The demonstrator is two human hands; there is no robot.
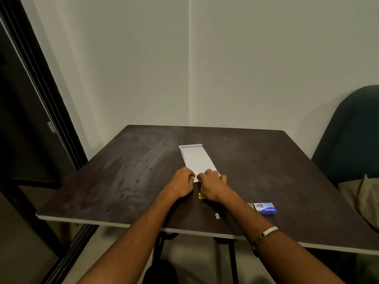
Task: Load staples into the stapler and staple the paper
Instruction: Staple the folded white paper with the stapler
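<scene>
Forearms reach out over the dark brown surface (127, 177); my left hand (181, 182) and right hand (213, 186), fingers curled, pinch the near edge of the folded white paper (198, 158). Small blue cardboard staple box (265, 208) lies open, staples showing, by my right forearm.

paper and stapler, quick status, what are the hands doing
Left hand and right hand both on near end of paper. Yellow stapler mostly hidden under right hand. Staple box aside, nothing blocking.
</scene>
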